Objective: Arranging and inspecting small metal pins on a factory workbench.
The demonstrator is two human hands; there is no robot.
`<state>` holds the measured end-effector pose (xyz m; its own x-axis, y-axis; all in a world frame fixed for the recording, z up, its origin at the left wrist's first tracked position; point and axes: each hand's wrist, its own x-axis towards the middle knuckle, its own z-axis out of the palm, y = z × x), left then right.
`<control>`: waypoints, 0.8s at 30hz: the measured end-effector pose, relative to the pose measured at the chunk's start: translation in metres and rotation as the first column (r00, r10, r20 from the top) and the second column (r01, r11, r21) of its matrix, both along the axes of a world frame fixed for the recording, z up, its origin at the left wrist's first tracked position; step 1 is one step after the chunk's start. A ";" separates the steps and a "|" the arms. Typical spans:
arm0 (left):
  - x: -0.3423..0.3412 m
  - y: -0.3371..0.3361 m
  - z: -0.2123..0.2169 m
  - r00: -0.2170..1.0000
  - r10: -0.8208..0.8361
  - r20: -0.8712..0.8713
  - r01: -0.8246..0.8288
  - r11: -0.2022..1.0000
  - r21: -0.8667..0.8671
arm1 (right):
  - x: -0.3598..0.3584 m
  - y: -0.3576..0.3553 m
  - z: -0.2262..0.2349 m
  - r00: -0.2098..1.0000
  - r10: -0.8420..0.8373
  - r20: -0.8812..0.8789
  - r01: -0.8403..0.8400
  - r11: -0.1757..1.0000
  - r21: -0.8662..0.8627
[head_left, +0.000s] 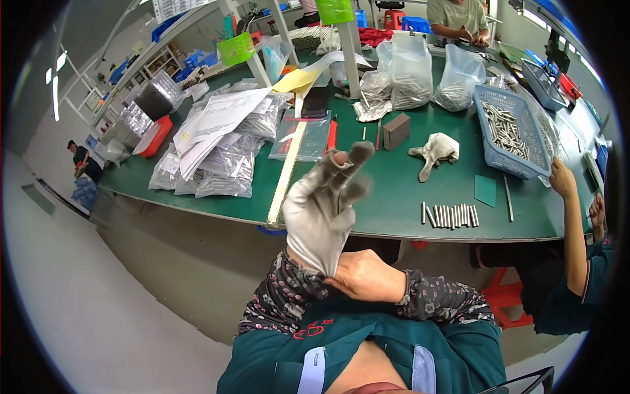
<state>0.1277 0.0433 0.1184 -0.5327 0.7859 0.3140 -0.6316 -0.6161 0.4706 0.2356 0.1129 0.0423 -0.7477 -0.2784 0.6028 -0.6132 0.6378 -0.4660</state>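
My left hand (328, 203) is raised in front of the table edge, wearing a whitish glove (308, 243) with greyed fingertips. Its fingers are spread, somewhat blurred, and one bare fingertip pokes out of the glove. At the wrist, my bare right hand (369, 276) pinches the glove's cuff. A second glove (441, 148) lies crumpled on the green tabletop (387, 190). Nearer the edge is a row of short metal pins (451, 216), with a green square sheet (485, 191) and a long thin rod (508, 198) to the right.
Bagged metal parts (226, 167) lie under papers (220, 118) at left. A wooden strip (287, 174), a brown block (396, 131) and a blue basket (493, 161) of pins are on the table. Plastic bags (412, 75) stand behind. A co-worker's arm (572, 217) reaches in at right; another person sits opposite.
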 end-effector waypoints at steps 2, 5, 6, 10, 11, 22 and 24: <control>-0.007 0.003 -0.002 0.958 0.088 -0.272 -0.114 0.990 -0.083 | -0.002 0.009 0.004 0.991 -0.130 -0.007 0.131 0.991 0.020; -0.023 0.015 0.004 0.554 0.491 -0.672 -0.740 0.661 -0.127 | 0.000 0.017 0.023 0.933 -0.344 -0.108 0.335 0.938 -0.095; -0.028 0.018 0.002 0.135 0.475 -0.870 -0.944 0.327 0.033 | 0.002 0.016 0.040 0.913 -0.384 -0.140 0.357 0.916 -0.186; -0.022 0.022 -0.006 -0.271 0.290 -0.918 -0.932 0.159 0.325 | -0.007 0.005 0.059 0.857 -0.473 -0.204 0.430 0.875 -0.223; -0.021 0.020 -0.006 -0.272 0.293 -0.917 -0.931 0.161 0.327 | -0.007 0.006 0.058 0.855 -0.475 -0.207 0.432 0.874 -0.222; -0.017 0.006 -0.018 0.820 0.016 -0.571 -0.232 0.922 -0.308 | 0.000 -0.003 0.033 0.987 0.150 0.055 -0.142 0.982 -0.128; -0.023 -0.003 -0.015 0.855 -0.078 -0.513 -0.067 0.964 -0.257 | -0.006 0.010 0.033 0.996 0.086 0.035 -0.080 0.985 -0.154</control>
